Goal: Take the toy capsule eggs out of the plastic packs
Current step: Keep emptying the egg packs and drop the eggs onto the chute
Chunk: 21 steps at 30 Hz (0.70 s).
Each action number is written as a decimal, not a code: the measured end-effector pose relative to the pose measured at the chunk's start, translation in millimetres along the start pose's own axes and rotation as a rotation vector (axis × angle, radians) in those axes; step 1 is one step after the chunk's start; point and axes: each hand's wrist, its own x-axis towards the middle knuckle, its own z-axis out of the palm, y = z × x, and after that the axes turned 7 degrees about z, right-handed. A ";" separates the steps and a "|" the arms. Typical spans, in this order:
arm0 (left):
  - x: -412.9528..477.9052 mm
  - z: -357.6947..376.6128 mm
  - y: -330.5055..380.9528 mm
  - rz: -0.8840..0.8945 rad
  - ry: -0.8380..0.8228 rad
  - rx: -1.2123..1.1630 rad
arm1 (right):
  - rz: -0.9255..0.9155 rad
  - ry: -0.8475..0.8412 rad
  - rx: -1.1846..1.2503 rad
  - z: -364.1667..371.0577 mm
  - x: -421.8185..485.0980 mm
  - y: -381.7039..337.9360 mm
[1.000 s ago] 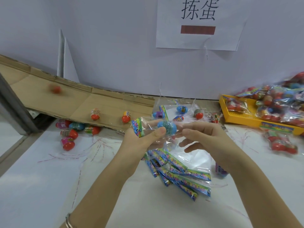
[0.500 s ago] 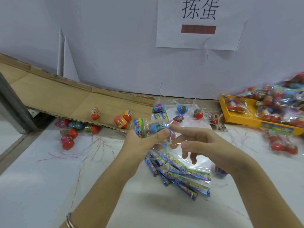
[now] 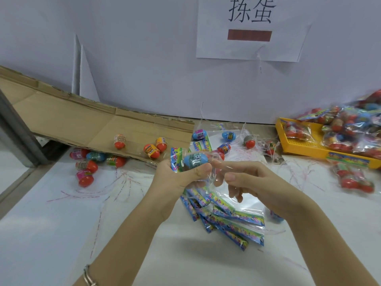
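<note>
**Inspector:** Begin at the left edge. What lies there?

**Recorder:** A cardboard ramp (image 3: 82, 124) slopes down from ten o'clock toward the centre. Three eggs (image 3: 119, 141) rest on it near its lower edge. A cluster of loose eggs (image 3: 86, 168) lies on the white table (image 3: 41, 234) at nine o'clock of the hands, some tucked under the cardboard.

**Inspector:** The left hand?

**Recorder:** The left hand (image 3: 177, 178) is raised at centre, fingers and thumb curled round a plastic pack (image 3: 176, 159). A blue egg (image 3: 194, 159) sits in that pack under the clear film, with the thumb pressed just beneath it.

**Inspector:** And the right?

**Recorder:** The right hand (image 3: 253, 182) is at three o'clock of the left. Its forefinger stretches onto the pack's clear film, the thumb lies just below, and the other fingers are loosely curled. Whether the film is pinched cannot be told.

**Inspector:** The rest of the surface?

**Recorder:** Empty packs (image 3: 226, 219) lie heaped on the table at six o'clock of the hands. Further eggs (image 3: 227, 136) lie at twelve o'clock. At two o'clock a yellow tray (image 3: 305, 145) carries full packs (image 3: 350, 129), and more of these lie on the table at three o'clock.
</note>
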 end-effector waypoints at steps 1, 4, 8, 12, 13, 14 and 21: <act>0.2 -0.5 0.4 -0.006 -0.001 0.000 | 0.005 0.006 -0.012 0.8 0.7 0.5; 0.4 -1.9 2.1 -0.031 -0.004 -0.008 | -0.003 0.022 -0.029 0.2 1.3 1.1; 1.4 -6.1 8.1 -0.029 -0.014 -0.112 | -0.078 0.054 -0.029 -4.4 -0.7 3.0; 7.6 -14.0 11.1 0.004 0.117 -0.210 | -0.322 0.343 0.186 -7.9 10.4 8.5; 9.6 -16.1 12.6 0.015 0.158 -0.261 | -0.347 0.469 0.217 -10.6 16.1 11.6; 11.4 -18.6 13.5 0.026 0.194 -0.310 | -0.330 0.587 0.146 -12.2 22.6 15.3; 15.3 -25.4 17.0 -0.007 0.294 -0.508 | -0.008 0.606 -0.840 8.6 64.5 35.8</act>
